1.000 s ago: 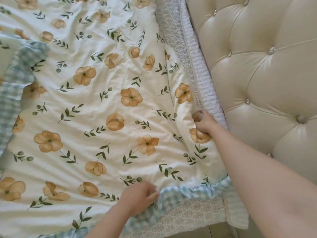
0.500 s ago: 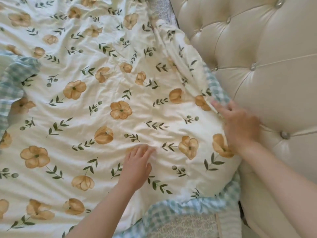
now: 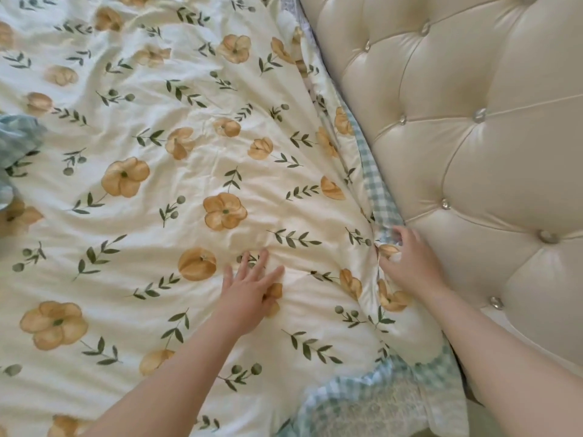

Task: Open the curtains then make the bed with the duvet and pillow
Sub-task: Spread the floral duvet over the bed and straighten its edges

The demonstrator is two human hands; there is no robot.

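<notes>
A cream duvet (image 3: 164,190) printed with orange flowers and green sprigs covers the bed, and its blue checked underside shows along the edges. My left hand (image 3: 250,287) lies flat on it with fingers spread, near the lower middle. My right hand (image 3: 408,263) pinches the duvet's edge where it meets the headboard, fingers curled round a fold of cloth. No pillow or curtain is in view.
A cream tufted headboard (image 3: 479,146) with shiny buttons fills the right side. A patterned mattress cover (image 3: 378,414) shows at the bed's near corner. A folded-back checked flap (image 3: 15,143) lies at the far left.
The duvet's edge now lies up against the headboard. My right hand went from gripping the edge to flat, and now pinches it again. My left hand let go of the hem and lies flat.
</notes>
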